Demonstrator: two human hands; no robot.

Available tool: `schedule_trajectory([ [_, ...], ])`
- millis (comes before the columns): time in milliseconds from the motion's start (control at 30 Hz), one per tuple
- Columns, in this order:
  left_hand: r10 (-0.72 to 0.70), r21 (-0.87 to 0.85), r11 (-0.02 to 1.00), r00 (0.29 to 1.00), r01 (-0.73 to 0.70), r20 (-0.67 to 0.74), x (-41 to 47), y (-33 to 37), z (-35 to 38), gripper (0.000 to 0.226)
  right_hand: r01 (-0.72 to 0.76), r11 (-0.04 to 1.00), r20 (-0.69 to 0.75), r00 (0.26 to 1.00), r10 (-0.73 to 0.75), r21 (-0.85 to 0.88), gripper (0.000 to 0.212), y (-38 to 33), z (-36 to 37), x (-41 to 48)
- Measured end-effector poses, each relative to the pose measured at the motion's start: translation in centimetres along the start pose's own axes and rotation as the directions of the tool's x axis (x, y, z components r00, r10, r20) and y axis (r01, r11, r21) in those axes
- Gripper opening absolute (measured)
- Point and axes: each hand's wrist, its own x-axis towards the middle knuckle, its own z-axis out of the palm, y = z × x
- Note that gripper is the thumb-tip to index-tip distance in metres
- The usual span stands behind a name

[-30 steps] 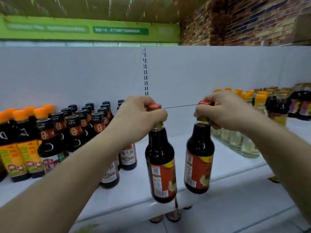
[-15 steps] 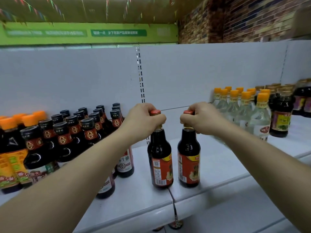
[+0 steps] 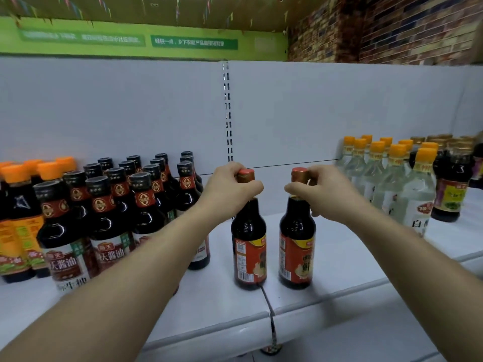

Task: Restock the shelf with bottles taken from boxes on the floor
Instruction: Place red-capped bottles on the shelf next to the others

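At the near edge of the white shelf, two dark sauce bottles with red labels stand upright side by side, close together but apart. The left bottle sits right at the seam where two shelf boards meet; the right bottle stands just right of that seam. The left hand has its fingers curled round the left bottle's neck, just under the red cap. The right hand pinches the right bottle's neck and cap between thumb and fingers. Both bare forearms reach in from the near corners.

Left of the pair stands a packed block of black-capped soy sauce bottles, and further left some orange-capped dark bottles. To the right, well apart, are clear bottles with orange caps, then darker bottles at the far right. Behind everything rises a grey back panel with a slotted upright, topped by a green sign and a brick wall.
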Motion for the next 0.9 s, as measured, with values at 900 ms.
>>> schedule_trajectory([
  [900,-0.285,0.085,0.955,0.958,0.285,-0.013,-8.6,-10.0,5.4,0.063,-0.165,0.943,0.128,0.983,0.133,0.288,0.065,10.2,6.2,-5.7],
])
